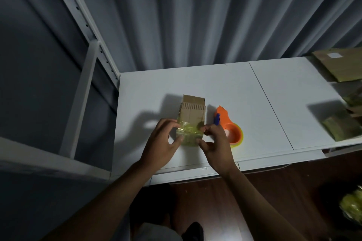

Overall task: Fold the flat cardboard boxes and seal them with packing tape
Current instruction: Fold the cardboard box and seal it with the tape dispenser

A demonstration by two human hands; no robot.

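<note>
A white desk [225, 84] carries everything. Flat cardboard pieces [340, 66] lie at its far right corner. A small cardboard box [193, 113] stands near the front edge, left of centre, with yellowish packing tape [189, 131] over its near end. The left hand [162, 141] grips the box's left side, the right hand [215, 143] pinches the tape at its right side. An orange tape dispenser [230, 127] sits just right of the box.

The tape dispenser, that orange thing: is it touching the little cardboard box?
Apart. The head view shows a strip of white table between the cardboard box and the orange tape dispenser, which lies to the box's right.
</note>
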